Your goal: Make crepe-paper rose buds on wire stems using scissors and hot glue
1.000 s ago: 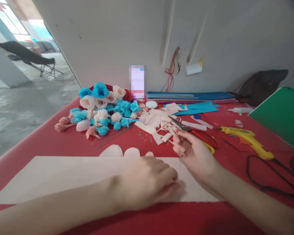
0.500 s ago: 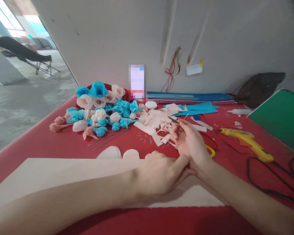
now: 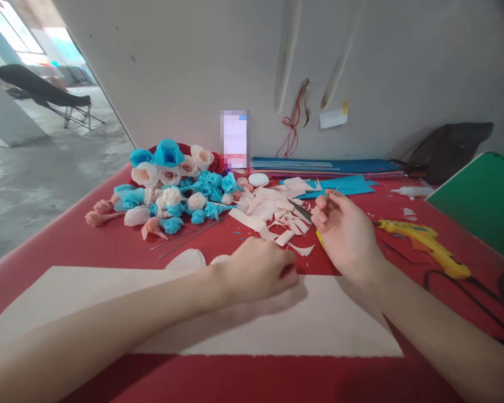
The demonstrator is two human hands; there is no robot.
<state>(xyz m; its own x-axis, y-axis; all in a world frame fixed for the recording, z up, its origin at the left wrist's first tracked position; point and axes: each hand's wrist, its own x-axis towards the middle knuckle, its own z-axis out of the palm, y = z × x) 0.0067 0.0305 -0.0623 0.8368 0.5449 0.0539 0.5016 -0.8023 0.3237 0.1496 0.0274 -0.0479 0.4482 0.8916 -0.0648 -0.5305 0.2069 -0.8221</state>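
Note:
My left hand (image 3: 266, 268) is closed in a loose fist, back upward, over the large pale paper sheet (image 3: 319, 330); what its fingers hold, if anything, is hidden. To its right, my right hand (image 3: 348, 235) is turned palm inward with curled fingers. A thin pale stick (image 3: 337, 191) pokes up from its fingertips, too small to name surely. Behind that hand lie scissors (image 3: 300, 210), blades toward the paper scraps, their yellow handle mostly covered. Pale cut petals (image 3: 187, 259) rest at the sheet's far edge, partly behind my left hand.
Blue, white and pink paper flowers (image 3: 170, 193) pile up at back left, with thin wires (image 3: 189, 238) before them. Pale paper scraps (image 3: 269, 210) lie mid-table. A yellow glue gun (image 3: 424, 240) with black cord and a green board (image 3: 483, 207) are at right. A phone (image 3: 235, 140) leans on the wall.
My hands have come apart: the left withdrew from the right wrist and moved left, the right moved right and slightly down. More of the paper sheet and the scissor blades show.

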